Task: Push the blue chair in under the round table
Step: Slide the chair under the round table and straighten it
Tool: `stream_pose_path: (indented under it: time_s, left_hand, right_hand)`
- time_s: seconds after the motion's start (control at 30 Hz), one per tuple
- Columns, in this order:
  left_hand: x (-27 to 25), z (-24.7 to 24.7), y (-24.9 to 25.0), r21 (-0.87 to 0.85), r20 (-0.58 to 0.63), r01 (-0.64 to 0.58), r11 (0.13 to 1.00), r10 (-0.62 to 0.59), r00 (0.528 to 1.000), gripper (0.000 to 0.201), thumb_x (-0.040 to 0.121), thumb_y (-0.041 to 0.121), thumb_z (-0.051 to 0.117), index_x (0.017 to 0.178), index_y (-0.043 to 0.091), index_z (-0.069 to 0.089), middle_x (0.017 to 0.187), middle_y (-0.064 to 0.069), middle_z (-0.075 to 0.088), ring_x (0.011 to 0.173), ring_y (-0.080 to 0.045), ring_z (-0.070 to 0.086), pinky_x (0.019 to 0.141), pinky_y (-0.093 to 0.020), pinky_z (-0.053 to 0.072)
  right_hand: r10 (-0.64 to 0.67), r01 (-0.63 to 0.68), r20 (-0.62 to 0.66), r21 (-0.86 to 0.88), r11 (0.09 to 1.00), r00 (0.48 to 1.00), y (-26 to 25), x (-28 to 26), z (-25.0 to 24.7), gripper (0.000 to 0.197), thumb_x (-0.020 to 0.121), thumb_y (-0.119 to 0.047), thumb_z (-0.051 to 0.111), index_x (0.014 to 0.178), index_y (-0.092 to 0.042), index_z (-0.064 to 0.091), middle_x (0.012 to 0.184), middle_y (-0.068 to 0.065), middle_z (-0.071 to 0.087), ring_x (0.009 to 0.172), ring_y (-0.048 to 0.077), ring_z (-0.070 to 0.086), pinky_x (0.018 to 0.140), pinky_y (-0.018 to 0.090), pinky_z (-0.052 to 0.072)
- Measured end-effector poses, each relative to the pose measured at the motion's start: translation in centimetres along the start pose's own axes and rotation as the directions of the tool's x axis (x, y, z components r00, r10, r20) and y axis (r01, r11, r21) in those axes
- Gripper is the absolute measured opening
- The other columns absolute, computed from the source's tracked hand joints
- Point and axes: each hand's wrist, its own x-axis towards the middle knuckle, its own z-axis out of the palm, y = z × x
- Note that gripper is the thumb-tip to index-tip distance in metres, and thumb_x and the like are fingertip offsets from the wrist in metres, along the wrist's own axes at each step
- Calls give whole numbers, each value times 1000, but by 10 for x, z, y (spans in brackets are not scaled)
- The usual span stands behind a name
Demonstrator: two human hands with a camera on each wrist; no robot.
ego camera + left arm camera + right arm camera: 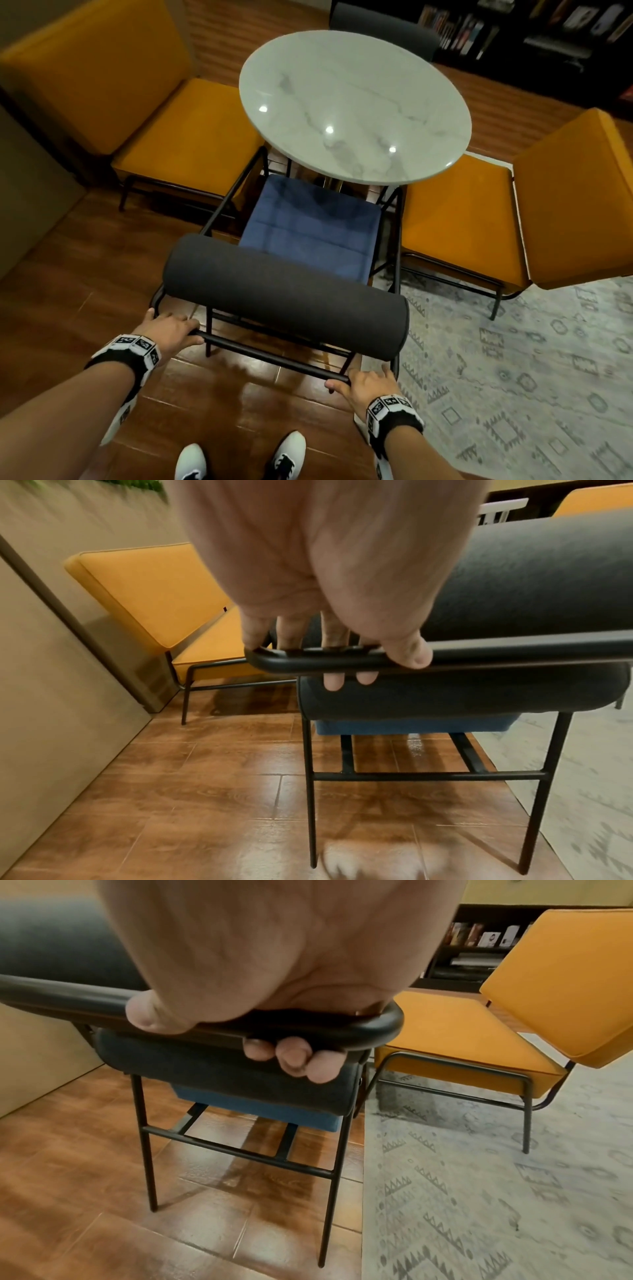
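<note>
The blue chair (310, 228) has a blue seat, a dark grey bolster backrest (284, 294) and a black metal frame. The front of its seat lies under the near rim of the round white marble table (352, 102). My left hand (171, 330) grips the left end of the black rear rail (270, 356), fingers curled over it (334, 681). At the rail's right corner my right hand (364, 385) wraps round the bar, fingertips (291, 1058) showing below the rail (377, 1026).
An orange chair (178, 137) stands close on the left and another orange chair (479, 219) close on the right of the blue chair. A dark chair (383, 27) sits at the table's far side. A patterned grey rug (513, 377) covers the floor at right; a bookshelf (548, 34) stands behind.
</note>
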Motion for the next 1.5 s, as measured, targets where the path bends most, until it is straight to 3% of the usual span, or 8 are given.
stream_pose_path:
  time_s: [0.27,0.33,0.6,0.73,0.87,1.0,1.13,1.5]
  left_hand:
    - [-6,14,12,-31,-73,-17,999,14,997,59,89,73,35,127,32,53,131,1,54,127,-25,44,110,-56,24]
    - [-11,18,4,-15,-83,-21,1000,20,996,63,86,78,34,125,33,54,129,1,56,124,-24,47,109,-56,27]
    - [-40,49,-20,-29,-138,-37,999,33,990,72,82,82,31,131,34,51,134,0,52,123,-22,49,111,-51,29]
    - [-47,44,-36,-172,-252,-57,983,12,968,71,83,76,44,129,23,57,147,-5,38,123,-24,48,103,-40,45]
    - [-42,39,-36,-162,-188,-71,984,40,981,73,85,74,45,136,22,53,162,-13,15,144,-31,29,116,-42,32]
    - [-35,37,-20,-112,-199,-115,987,92,976,64,89,70,40,132,25,57,161,-18,16,146,-35,20,119,-47,25]
    - [-22,34,-3,-95,-186,-131,987,112,976,63,92,69,35,129,25,60,162,-20,10,149,-37,8,121,-49,14]
    - [-7,11,-1,-58,-145,-74,996,65,987,53,99,57,28,144,32,40,163,-16,7,148,-43,3,119,-53,15]
  right_hand:
    - [126,-126,-61,2,992,990,4,-7,9,126,48,-96,-17,121,-26,58,111,0,69,114,19,57,115,55,-6]
    - [180,-179,-29,20,984,983,-8,-17,15,116,55,-97,-8,122,-27,56,113,0,68,117,21,54,111,63,-9]
    - [220,-219,5,132,967,975,-35,-46,49,118,53,-99,1,130,-25,48,118,1,65,122,26,48,108,70,-2]
    - [211,-205,-22,143,968,977,-38,-51,45,109,48,-97,-3,111,-29,54,121,3,63,124,25,47,111,68,-1]
    - [210,-209,6,124,970,978,-33,-48,45,111,50,-98,0,116,-27,54,122,3,63,125,26,46,110,68,0]
    - [226,-224,-9,113,968,974,-15,-43,34,93,54,-96,3,101,-32,51,120,-1,63,122,22,49,111,65,4]
    - [240,-233,-45,115,966,970,6,-29,23,101,52,-96,-2,106,-30,53,123,-4,60,123,21,47,114,61,6]
    - [232,-223,-74,112,968,970,-8,-9,12,110,52,-88,-9,128,-30,47,138,7,51,132,30,36,113,66,2]
